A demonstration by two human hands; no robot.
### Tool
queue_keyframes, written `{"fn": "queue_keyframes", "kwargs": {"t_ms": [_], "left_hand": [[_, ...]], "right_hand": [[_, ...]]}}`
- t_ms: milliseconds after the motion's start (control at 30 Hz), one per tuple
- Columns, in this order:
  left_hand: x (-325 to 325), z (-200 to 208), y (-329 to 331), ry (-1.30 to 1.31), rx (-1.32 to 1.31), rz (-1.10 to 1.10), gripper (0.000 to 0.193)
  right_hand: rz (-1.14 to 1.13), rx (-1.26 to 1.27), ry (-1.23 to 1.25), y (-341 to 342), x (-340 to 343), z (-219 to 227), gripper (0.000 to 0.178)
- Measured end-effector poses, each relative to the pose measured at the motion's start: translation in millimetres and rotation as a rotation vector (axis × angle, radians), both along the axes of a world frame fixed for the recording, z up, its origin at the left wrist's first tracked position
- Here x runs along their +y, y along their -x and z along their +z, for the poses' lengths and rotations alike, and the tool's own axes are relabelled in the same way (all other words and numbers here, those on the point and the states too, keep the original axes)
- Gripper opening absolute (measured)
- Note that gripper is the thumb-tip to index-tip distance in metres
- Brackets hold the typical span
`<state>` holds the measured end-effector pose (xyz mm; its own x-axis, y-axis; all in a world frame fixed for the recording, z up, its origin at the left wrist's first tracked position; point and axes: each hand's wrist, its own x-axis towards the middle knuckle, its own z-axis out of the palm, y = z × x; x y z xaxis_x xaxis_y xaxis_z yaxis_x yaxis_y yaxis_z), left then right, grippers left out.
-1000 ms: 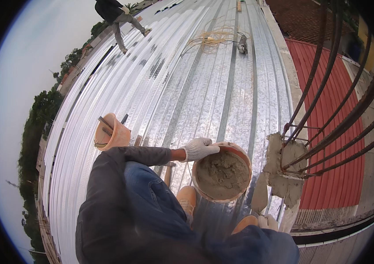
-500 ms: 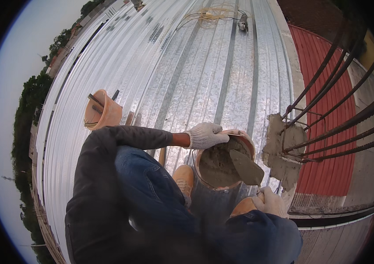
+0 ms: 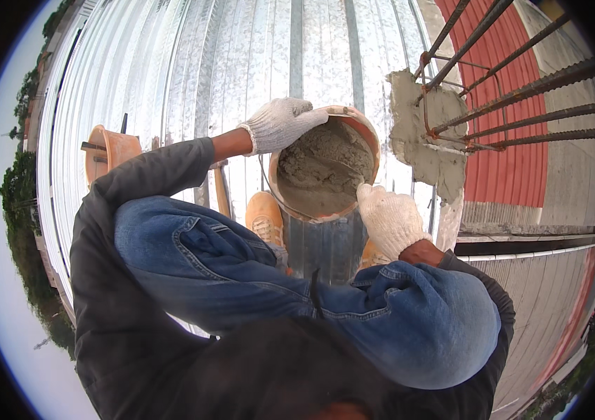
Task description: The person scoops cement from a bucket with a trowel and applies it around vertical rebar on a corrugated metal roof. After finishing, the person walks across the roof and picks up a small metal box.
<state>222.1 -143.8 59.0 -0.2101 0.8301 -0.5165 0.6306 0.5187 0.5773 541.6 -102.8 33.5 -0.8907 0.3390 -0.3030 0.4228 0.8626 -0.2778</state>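
A round bucket point(image 3: 364, 130) of wet grey mortar point(image 3: 315, 157) stands on the ribbed metal deck between my knees and the deck's far part. My left hand point(image 3: 282, 126), in a white knit glove, grips the bucket's rim at its upper left. My right hand point(image 3: 392, 220), gloved alike, is closed at the lower right rim around the trowel's handle, which the fingers hide. The trowel blade point(image 3: 343, 173) lies down in the mortar, coated grey and hard to make out.
Left of me stands an orange bucket point(image 3: 121, 145) with tools in it. A wooden handle point(image 3: 222, 192) lies beside my tan shoe point(image 3: 264, 215). To the right, steel rebars point(image 3: 535, 89) rise from a mortar patch point(image 3: 416, 133) near the deck edge, beside a red roof point(image 3: 507, 175).
The trowel has gone from above the bucket's right rim down into the mortar, my right hand moving up to the rim. My left hand stays on the rim. The view has tilted down.
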Motion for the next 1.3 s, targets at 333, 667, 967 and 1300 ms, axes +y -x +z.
{"fn": "queue_keyframes", "kwargs": {"t_ms": [333,667,967,1300], "left_hand": [[6,-6,0,-0.031,-0.018,-0.018,0.07],[8,-8,-4,-0.037,-0.01,-0.057,0.071],[0,-5,12,0.026,-0.151,0.115,0.062],[-27,-3,92,-0.091,-0.206,0.568,0.043]], "right_hand": [[-0.166,-0.126,0.644,-4,18,16,0.047],[-0.25,-0.051,0.594,-8,4,-7,0.048],[-0.483,-0.116,1.08,-7,11,10,0.05],[-0.651,0.213,1.279,-18,46,41,0.036]]}}
